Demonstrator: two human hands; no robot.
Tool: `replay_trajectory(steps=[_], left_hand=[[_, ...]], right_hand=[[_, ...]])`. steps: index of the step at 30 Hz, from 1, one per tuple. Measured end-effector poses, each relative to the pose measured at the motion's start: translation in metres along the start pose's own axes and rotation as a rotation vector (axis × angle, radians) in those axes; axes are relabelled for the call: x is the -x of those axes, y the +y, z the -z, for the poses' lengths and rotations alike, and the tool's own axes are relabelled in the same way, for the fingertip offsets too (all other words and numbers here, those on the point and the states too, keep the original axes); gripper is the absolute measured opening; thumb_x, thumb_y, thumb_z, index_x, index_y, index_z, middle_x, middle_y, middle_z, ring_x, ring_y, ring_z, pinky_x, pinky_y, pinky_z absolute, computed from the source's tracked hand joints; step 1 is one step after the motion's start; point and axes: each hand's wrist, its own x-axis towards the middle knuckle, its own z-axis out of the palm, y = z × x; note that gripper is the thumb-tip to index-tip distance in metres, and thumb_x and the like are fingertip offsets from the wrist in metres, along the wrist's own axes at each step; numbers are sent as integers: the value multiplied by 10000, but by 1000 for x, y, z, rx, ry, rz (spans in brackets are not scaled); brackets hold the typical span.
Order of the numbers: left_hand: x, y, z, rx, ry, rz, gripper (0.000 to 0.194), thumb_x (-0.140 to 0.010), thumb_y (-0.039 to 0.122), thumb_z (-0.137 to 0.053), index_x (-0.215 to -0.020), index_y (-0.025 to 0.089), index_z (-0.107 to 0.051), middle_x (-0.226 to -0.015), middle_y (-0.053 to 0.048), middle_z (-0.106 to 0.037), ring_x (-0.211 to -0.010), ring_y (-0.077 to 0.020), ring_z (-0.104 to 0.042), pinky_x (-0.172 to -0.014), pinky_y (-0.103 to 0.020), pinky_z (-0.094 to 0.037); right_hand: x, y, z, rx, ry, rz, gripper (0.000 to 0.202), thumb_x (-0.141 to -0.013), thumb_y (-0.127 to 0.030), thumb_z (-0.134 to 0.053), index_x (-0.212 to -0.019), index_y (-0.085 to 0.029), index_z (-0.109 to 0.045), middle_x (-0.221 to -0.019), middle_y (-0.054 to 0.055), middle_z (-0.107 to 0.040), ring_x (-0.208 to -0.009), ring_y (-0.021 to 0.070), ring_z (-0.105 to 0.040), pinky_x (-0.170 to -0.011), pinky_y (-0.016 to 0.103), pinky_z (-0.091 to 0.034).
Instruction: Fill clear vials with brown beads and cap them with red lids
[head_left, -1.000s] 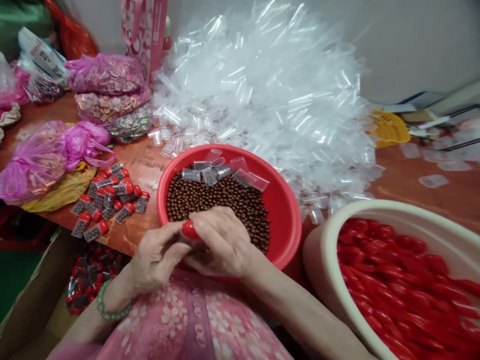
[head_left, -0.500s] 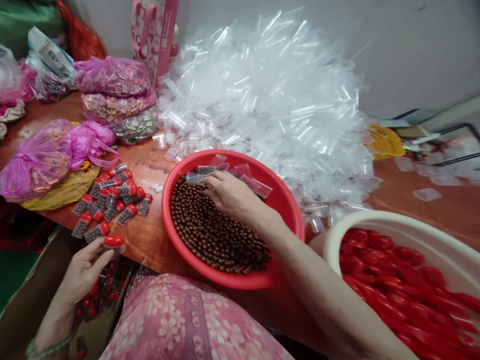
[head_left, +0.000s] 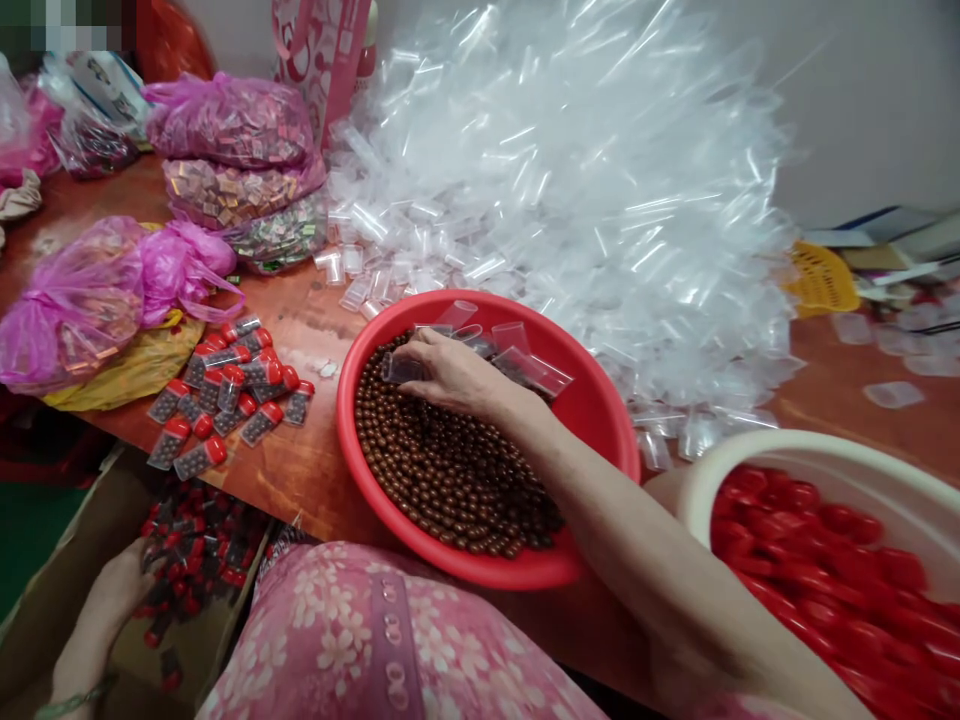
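My right hand [head_left: 454,372] reaches into a red basin [head_left: 346,440], its fingers closed round a clear plastic tube [head_left: 401,368]. Round brown beads [head_left: 450,480] fill much of the basin, and several more empty clear tubes [head_left: 517,350] rest on them at the far side. Low on the left, my left hand [head_left: 124,580] is over a cardboard box [head_left: 45,590], its fingers slightly apart with nothing visible between them. Red-capped tubes of dark beads [head_left: 199,550] lie in the box by its fingertips.
More filled red-capped tubes [head_left: 232,385] lie on the table left of the basin. Behind it rises a large heap of clear tubes [head_left: 570,190]. A cream tub [head_left: 701,490] of red caps [head_left: 825,560] stands at right. Pink bags [head_left: 232,125] and a yellow basket [head_left: 825,280] sit further back.
My left hand has moved down to the box, and the red-capped tube it held no longer shows in it. My right hand has drawn a clear tube lower over the beads.
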Motion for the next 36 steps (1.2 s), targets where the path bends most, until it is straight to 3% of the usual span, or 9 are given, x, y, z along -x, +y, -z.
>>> replay_trajectory(steps=[4,7,9,12,15,18,24,31,36], left_hand=[[-2,48,26,110,-109,-35,421,-844,478,-490,-995,144,-695,-1054,-163,-754,-1025,-345,-699,-854,-364,-522],[3,103,54,306,-59,-172,437,-845,542,-536,-1043,192,-707,-1097,-85,-755,-1021,-293,-699,-885,-330,-520],[9,147,68,450,65,-295,416,-848,536,-558,-1008,188,-720,-1015,-63,-770,-925,-258,-714,-862,-320,-536],[15,216,80,612,324,-560,262,-902,358,-555,-983,170,-719,-926,-46,-769,-855,-183,-716,-854,-274,-546],[10,279,77,667,498,-835,209,-924,194,-509,-993,156,-703,-935,-45,-761,-858,-136,-711,-852,-236,-549],[-5,322,65,666,584,-1012,245,-932,130,-466,-1078,129,-663,-1005,-81,-757,-920,-138,-713,-871,-244,-563],[-22,341,49,375,706,-1072,404,-898,40,-355,-1244,60,-563,-1180,-177,-699,-1133,-214,-661,-993,-345,-537],[-21,339,49,304,600,-1047,537,-851,20,-335,-1374,65,-450,-1317,-198,-619,-1262,-242,-579,-1074,-409,-477],[-16,335,62,492,418,-1028,530,-883,55,-355,-1409,95,-414,-1412,-186,-544,-1339,-227,-512,-1126,-422,-430]], right_hand=[[22,0,5,-138,83,83,315,-844,-225,-660,-1148,-152,-616,-1108,115,-632,-1005,236,-644,-914,406,-521],[42,6,8,-161,118,83,301,-867,-254,-638,-1152,-163,-601,-1094,104,-649,-982,228,-654,-877,388,-527],[54,10,11,-118,79,33,301,-884,-258,-613,-1167,-159,-594,-1082,99,-655,-951,214,-661,-851,355,-528],[67,8,16,117,-112,-110,283,-897,-211,-551,-1167,-139,-600,-1074,120,-656,-946,235,-668,-819,345,-523],[67,-4,17,359,-317,-207,266,-886,-98,-460,-1087,-106,-634,-1049,164,-650,-916,271,-684,-763,359,-518],[54,-17,10,385,-382,-196,304,-878,-30,-384,-1014,-73,-652,-1017,199,-642,-880,288,-692,-735,372,-511],[27,-28,-13,218,-366,-119,268,-858,-26,-439,-1027,-66,-643,-1031,198,-632,-859,241,-687,-739,323,-514],[22,-18,-17,-102,-316,8,360,-782,-43,-569,-1133,-110,-605,-1158,103,-668,-1094,193,-623,-962,305,-477],[35,-11,-11,-621,-137,-4,352,-797,-164,-638,-1148,-154,-625,-1095,50,-699,-1019,197,-639,-948,363,-486]])
